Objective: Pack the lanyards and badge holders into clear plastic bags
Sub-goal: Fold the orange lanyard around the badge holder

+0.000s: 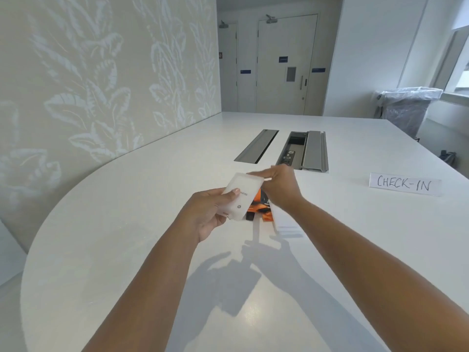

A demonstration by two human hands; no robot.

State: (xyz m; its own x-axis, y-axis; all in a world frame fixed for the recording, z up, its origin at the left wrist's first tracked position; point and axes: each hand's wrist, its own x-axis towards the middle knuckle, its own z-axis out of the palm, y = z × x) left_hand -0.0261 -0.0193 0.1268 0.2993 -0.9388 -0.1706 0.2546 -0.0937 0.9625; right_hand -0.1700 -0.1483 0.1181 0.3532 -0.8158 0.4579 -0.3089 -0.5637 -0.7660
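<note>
Frosted white plastic sleeve with rounded corners [245, 196] is held above the white bench [127, 224] by both hands. The left hand [210, 214] grips its near end, thumb on the face and fingers curled behind. The right hand [281, 186] pinches its far corner. Directly beneath, on the bench, lies a bundle of orange fabric lanyards [258, 198] with a black fitting, and just beside it, under the right wrist, a stack of clear flat plastic pieces [286, 222]. Well to the right stands a handwritten white "CHECK-IN" card [404, 184].
</note>
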